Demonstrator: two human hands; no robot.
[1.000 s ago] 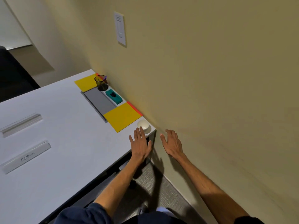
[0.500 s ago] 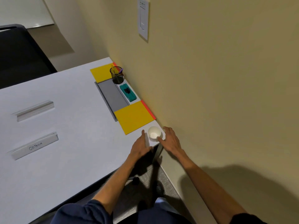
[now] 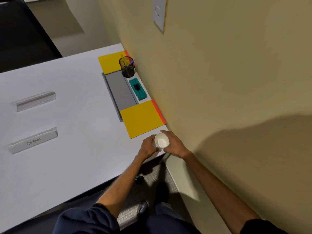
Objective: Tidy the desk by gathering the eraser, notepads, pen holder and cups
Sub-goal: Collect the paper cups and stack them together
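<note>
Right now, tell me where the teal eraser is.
In the head view the teal eraser lies flat on the desk along the right-hand wall, between the black mesh pen holder beyond it and the nearer yellow notepad.

Office meeting room, white desk (image 3: 67,149), acrylic name plates (image 3: 33,141), mesh pen holder (image 3: 127,67), whiteboard eraser (image 3: 138,89), black chair (image 3: 22,34)

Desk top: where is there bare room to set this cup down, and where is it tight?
Open white desk between the name plates and the grey pad. Crowded along the wall: pen holder, eraser, yellow notepads, and both hands around the cup.
</note>
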